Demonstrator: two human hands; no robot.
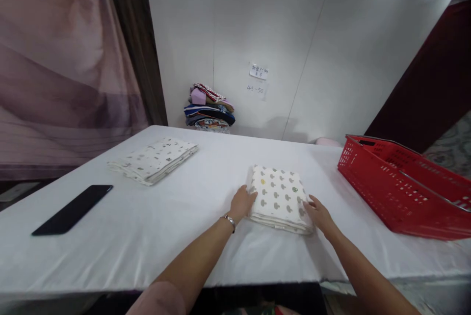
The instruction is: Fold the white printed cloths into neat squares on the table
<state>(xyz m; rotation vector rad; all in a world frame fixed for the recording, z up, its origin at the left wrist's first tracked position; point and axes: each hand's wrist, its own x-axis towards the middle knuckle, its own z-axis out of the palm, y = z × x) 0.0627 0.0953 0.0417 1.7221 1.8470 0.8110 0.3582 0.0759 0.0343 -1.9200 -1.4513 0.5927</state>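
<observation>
The folding of the white cloth with grey prints (277, 192) looks mostly done: it lies on the white table (176, 231), to the left of the red basket (393, 195) and well apart from it, as a compact bundle of several layers. The person's left hand (242, 203) touches the bundle's edge farther from the basket, and the right hand (318, 214) touches the edge nearer to it. On each hand the thumb stands apart from the fingers; whether the cloth is pinched between them, one cannot tell.

What is left seems small at this bundle: its near edge shows layers not perfectly even. Farther left of the basket, beyond the bundle, a second white cloth (158, 159) is also folded, but it is wider and looser, with layers spread at its corner; no hand is touching it.
</observation>
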